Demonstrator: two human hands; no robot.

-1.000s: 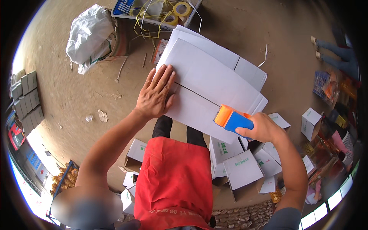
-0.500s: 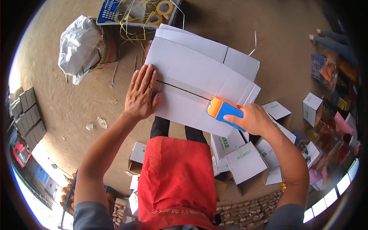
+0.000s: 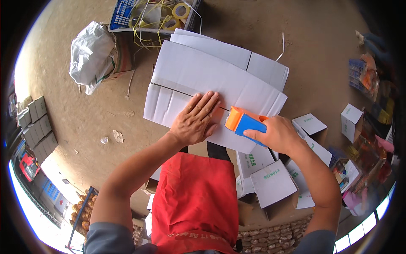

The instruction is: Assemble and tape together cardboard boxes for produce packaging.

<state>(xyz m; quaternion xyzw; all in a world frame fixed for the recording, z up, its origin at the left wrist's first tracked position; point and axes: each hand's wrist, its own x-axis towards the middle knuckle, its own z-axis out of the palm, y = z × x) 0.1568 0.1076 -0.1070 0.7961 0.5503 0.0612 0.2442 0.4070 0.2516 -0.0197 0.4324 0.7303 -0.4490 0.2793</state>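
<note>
White cardboard box (image 3: 211, 63) lies in front of me, its flaps meeting along a dark seam. My left hand (image 3: 195, 118) presses flat on the near flap across the seam, fingers stretched out and holding nothing. To its right, my right hand (image 3: 277, 133) grips a blue and orange tape dispenser (image 3: 249, 126). The dispenser's orange head is at the seam, a short way from my left fingertips. Whether tape runs from it along the seam is hard to make out. A second white cardboard layer (image 3: 268, 67) shows behind the near flaps.
A blue crate (image 3: 120, 12) with yellow tape rolls (image 3: 181, 11) and loose straps stands beyond the box. Left of it is a sack with white plastic (image 3: 91, 53). Several white cartons (image 3: 272, 182) lie at my right, others (image 3: 38, 125) are stacked far left.
My left hand has moved right along the seam, from the left edge toward the dispenser. The near cardboard's left edge has shifted left. My right hand and dispenser are almost where they were.
</note>
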